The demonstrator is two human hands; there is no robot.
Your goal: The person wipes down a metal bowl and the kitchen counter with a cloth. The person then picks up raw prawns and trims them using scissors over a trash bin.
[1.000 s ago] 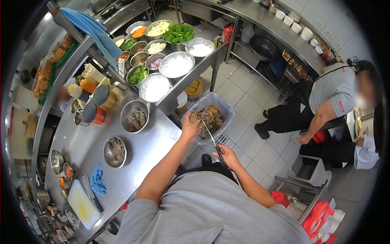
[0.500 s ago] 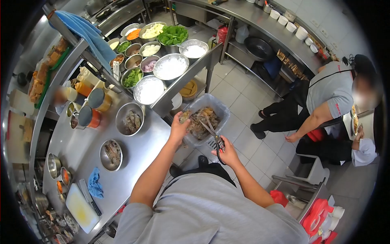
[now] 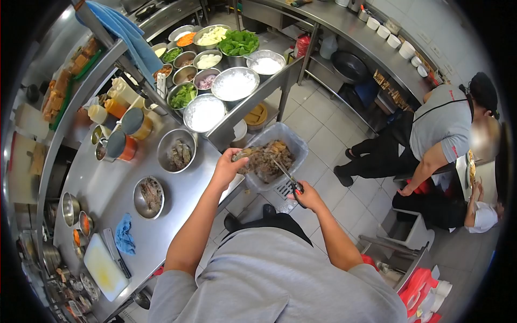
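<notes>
My left hand is closed on a shrimp, partly hidden by the fingers, at the left rim of a bin. My right hand grips a pair of scissors by the dark handles, with the metal blades pointing up and left over the bin, apart from the shrimp. The bin, lined with a clear bag, holds a heap of brownish shrimp scraps. On the steel table to the left, one metal bowl holds grey shrimp, and a smaller metal bowl nearer me holds more.
Ingredient bowls, including flour and greens, stand beyond the table. A cutting board, a knife and a blue cloth lie at the near left. Another person bends at the right; a further person's arm shows beyond.
The scissors have shifted slightly right and down, away from my left hand. My left hand with the shrimp has moved a little left. The person at the right has shifted slightly.
</notes>
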